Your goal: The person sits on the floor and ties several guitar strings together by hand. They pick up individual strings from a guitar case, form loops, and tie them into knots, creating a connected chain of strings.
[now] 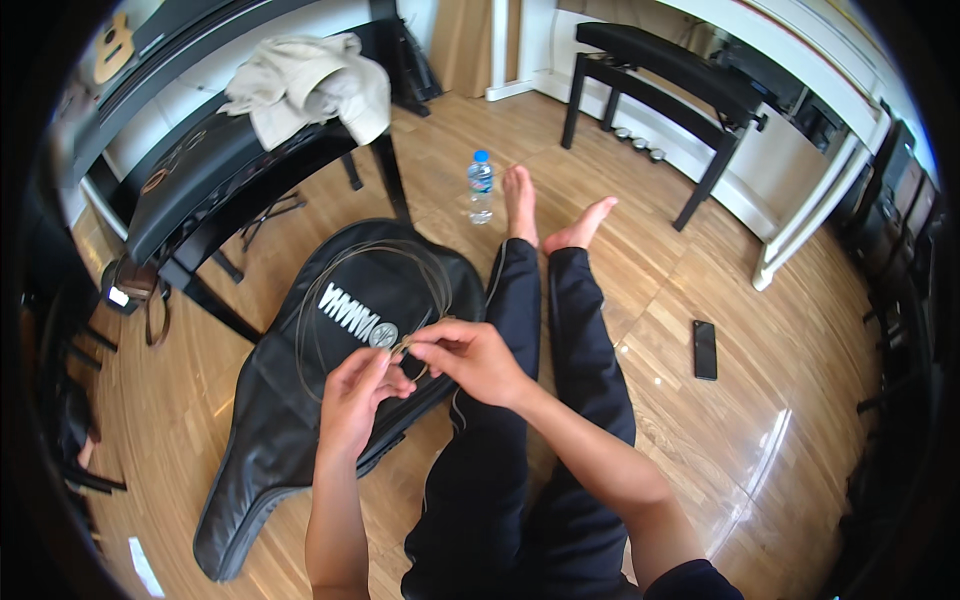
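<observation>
A thin coiled wire, looking like a guitar string (300,335), makes wide loops above a black guitar gig bag (285,420). My left hand (355,392) pinches the coil at its near side with thumb and fingers. Right beside it, my right hand (472,362) grips the same part between thumb and fingertips, so the two hands almost touch. A smaller loop hangs just under the fingers. The strand ends are too fine to make out. Beneath both hands, the bag lies flat on the floor with its narrow neck toward the lower left.
My outstretched legs (500,450) lie right of the bag. A water bottle (481,190) stands near my feet, and a phone (705,350) lies on the wooden floor at right. Left is a black bench (200,180) with a beige cloth (310,85); another bench (670,75) stands far right.
</observation>
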Demonstrator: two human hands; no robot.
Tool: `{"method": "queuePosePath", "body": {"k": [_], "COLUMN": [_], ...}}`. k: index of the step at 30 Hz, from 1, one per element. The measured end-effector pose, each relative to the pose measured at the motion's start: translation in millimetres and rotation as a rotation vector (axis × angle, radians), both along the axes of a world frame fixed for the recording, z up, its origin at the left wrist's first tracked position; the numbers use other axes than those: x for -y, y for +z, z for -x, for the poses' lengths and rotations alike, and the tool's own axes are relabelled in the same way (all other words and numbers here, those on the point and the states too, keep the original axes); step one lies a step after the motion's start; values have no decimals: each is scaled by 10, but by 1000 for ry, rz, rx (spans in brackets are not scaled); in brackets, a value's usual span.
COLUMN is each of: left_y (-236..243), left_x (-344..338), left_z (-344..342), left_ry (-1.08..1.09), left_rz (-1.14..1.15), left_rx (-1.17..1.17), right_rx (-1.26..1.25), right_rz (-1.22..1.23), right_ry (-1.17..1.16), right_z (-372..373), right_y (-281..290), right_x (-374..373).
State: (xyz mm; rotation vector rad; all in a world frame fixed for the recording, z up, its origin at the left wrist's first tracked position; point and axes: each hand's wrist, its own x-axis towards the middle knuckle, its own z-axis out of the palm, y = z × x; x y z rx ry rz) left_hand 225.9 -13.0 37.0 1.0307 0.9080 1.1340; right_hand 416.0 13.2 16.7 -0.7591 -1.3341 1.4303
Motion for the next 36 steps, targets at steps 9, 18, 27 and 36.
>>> {"method": "queuePosePath", "body": {"k": [9,18,27,36], "left_y": [7,83,152,161], "left_x": [-30,-60,-69,-40], "left_z": [-8,-45,92,46], "left_ry": [5,71,-101,-48], "left_rz": [34,-25,59,3], "left_rx": [-95,-114,-75,50], "right_rx": [70,158,194,144], "right_rz": [-46,-175,-180,-69], "right_ry": [0,-71,-46,-47], "right_z": [-51,-56,-61,-56], "right_y": [-71,83,194,171], "right_x": [-49,-64,-39,-70]}}
